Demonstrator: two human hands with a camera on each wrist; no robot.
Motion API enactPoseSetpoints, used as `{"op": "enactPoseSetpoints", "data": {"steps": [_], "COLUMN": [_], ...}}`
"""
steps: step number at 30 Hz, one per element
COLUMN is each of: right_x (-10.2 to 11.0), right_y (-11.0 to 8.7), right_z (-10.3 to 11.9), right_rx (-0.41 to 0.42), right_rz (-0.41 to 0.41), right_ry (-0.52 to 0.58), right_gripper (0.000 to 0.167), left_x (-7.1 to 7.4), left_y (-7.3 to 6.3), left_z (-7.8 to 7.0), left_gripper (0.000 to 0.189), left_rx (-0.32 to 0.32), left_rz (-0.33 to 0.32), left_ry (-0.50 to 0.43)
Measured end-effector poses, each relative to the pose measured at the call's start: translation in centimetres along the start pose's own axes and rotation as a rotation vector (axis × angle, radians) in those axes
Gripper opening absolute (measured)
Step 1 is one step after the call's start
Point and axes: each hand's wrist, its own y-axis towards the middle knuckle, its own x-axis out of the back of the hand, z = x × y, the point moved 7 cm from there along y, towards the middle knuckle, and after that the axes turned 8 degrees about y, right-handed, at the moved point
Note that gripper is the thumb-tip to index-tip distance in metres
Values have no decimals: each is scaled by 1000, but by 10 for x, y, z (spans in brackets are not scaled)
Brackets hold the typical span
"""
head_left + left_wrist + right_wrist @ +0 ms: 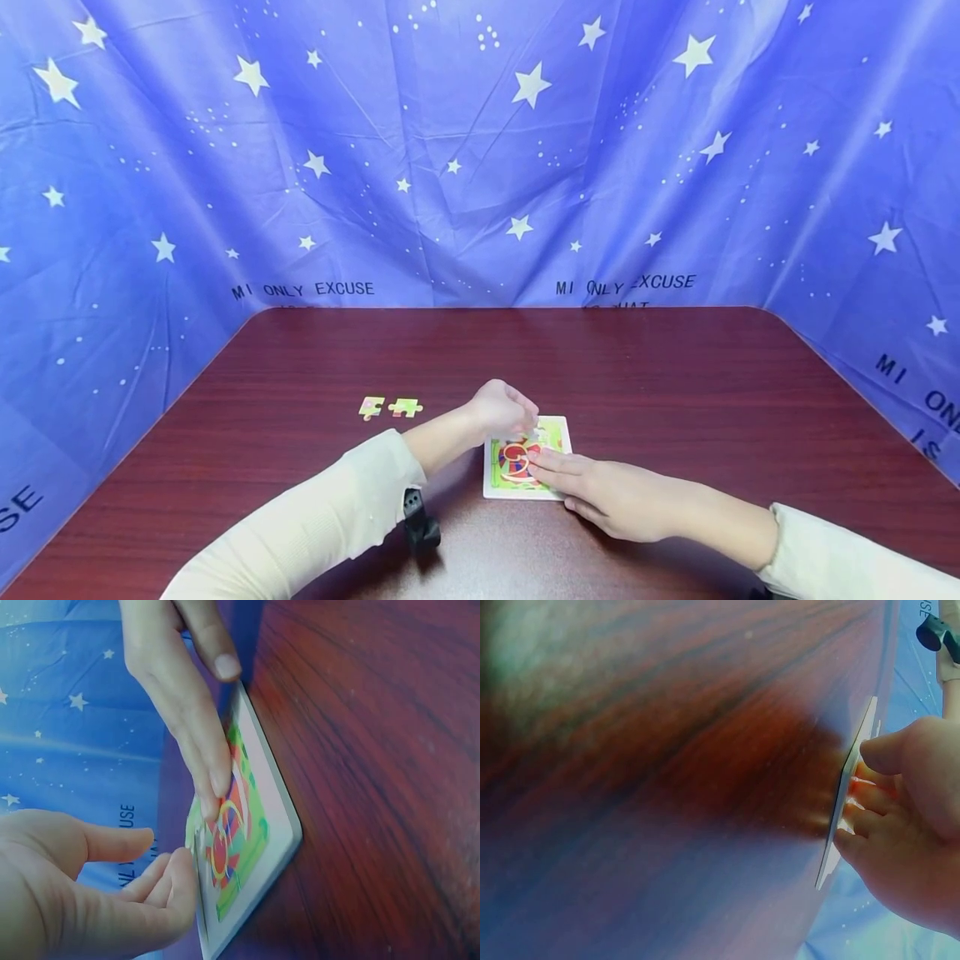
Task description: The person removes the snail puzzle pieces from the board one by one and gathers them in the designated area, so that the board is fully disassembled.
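Note:
A small jigsaw puzzle (517, 483) in a white frame lies on the table, its picture red, green and yellow. My right hand (611, 496) rests on it from the right, straight fingers flat on the picture. At the puzzle's far left side is my left hand (504, 410), fingers bent and fingertips right at the frame's edge. In the left wrist view the left thumb (124, 844) stands apart from those fingers, with nothing seen between them. The right wrist view has the right hand (907, 817) over the frame (845, 776) from its near side.
Two loose jigsaw pieces, one left (371, 407) and one right (406, 407), lie on the dark red table (660, 375) left of the puzzle. A blue star-patterned cloth (480, 125) hangs behind and beside the table. A black device (422, 521) is strapped at the left wrist.

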Motion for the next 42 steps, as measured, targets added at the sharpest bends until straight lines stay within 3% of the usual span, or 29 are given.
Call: {"op": "enactPoseSetpoints", "data": {"steps": [10,22,26,33,39,42], "right_x": [0,1,0,0,-1,-1], "right_y": [1,1,1,0,0,0], "right_z": [2,3,2,2,1,2], "right_rx": [-4,7,15,14,6,10], "right_rz": [1,-7,-8,-14,-20,-31], "right_ry": [15,-1,-8,-13,-19,-24], "right_gripper": [49,50,50,49,48,48], "left_x": [0,-3,-3,0,15,22], "left_y": [1,2,4,9,11,11], "left_z": [-9,-21,-21,-16,-20,-14], "left_gripper": [12,6,5,9,5,4], "left_rx": [-151,-332,-318,-226,-240,-216], "left_rz": [-34,-80,-83,-68,-96,-99], "left_ry": [327,453,421,260,203,183]}}
